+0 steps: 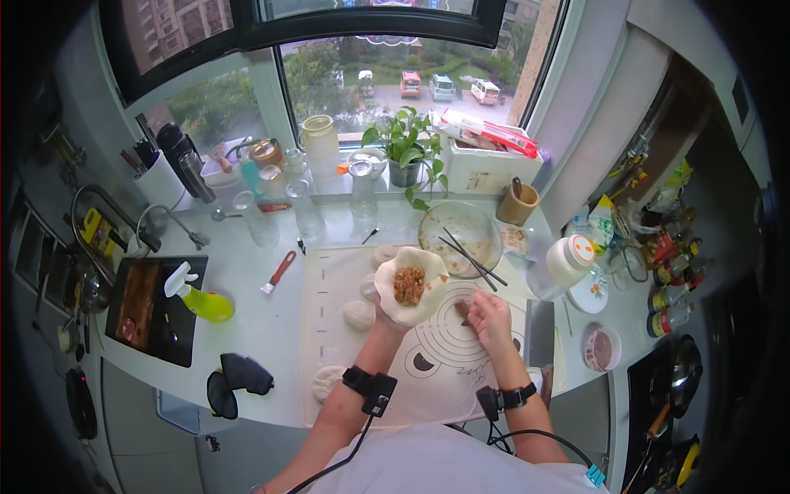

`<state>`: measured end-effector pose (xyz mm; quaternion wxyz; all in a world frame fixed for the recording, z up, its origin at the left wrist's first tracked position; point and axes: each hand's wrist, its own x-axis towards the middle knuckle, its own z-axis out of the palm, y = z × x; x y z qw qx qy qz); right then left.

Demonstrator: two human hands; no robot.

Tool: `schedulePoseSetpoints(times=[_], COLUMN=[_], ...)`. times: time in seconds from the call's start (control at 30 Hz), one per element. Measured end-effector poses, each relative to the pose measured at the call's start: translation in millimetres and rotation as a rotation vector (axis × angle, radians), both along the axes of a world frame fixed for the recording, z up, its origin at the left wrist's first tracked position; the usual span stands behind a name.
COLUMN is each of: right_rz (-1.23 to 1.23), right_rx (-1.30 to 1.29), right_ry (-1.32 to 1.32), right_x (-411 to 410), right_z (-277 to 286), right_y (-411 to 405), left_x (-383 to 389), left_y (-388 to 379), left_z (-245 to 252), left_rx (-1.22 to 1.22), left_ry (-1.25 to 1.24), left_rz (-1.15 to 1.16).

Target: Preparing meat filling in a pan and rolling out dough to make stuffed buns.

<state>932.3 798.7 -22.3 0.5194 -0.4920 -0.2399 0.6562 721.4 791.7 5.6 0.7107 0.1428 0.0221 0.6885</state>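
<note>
My left hand (393, 320) holds up a round dough wrapper (395, 265), with a mound of minced filling (409, 286) in its middle. To the right, my right hand (492, 315) hovers over or rests on the printed silicone mat (395, 395), its fingers bent together; whether it pinches something is not clear. A small brown thing lies beside its fingertips. Dough pieces (358, 315) sit along the left of the mat, and a flattened one (328, 383) lies near my left forearm. Black chopsticks (469, 256) lie across the rim of a glass bowl (426, 216) smeared with filling.
A cleaver (539, 333) lies at the mat's right edge. Behind the mat stand upturned glass bottles (364, 200). A lidded jar (565, 262) and a small bowl (602, 349) are on the right. A brush (281, 272), a spray bottle (210, 305) and the sink (154, 309) are on the left.
</note>
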Motion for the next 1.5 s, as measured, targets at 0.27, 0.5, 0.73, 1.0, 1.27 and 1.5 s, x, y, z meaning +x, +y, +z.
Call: schedulePoseSetpoints(times=[0.27, 0.5, 0.73, 1.0, 1.27, 1.5], right_rz=[0.318, 0.313, 0.220, 0.291, 0.231, 0.176], right_rx=[0.963, 1.151, 1.389, 1.503, 1.454, 0.989], right_ry=[-0.925, -1.224, -1.438, -1.159, -1.103, -0.819], right_x=[-45, -41, -46, -35, -46, -36], right_z=[71, 71, 54, 72, 78, 51], right_y=[-51, -64, -73, -69, -80, -90], left_x=[17, 13, 5, 0, -4, -8], left_y=[-20, -36, -48, -70, -90, -99], left_z=[-30, -30, -33, -15, -17, -8], left_rx=[0.110, 0.039, -0.049, 0.179, -0.050, -0.103], left_ry=[0.530, -0.096, -0.268, -0.163, -0.087, -0.273], left_rz=[0.223, -0.055, -0.110, -0.102, -0.063, -0.164])
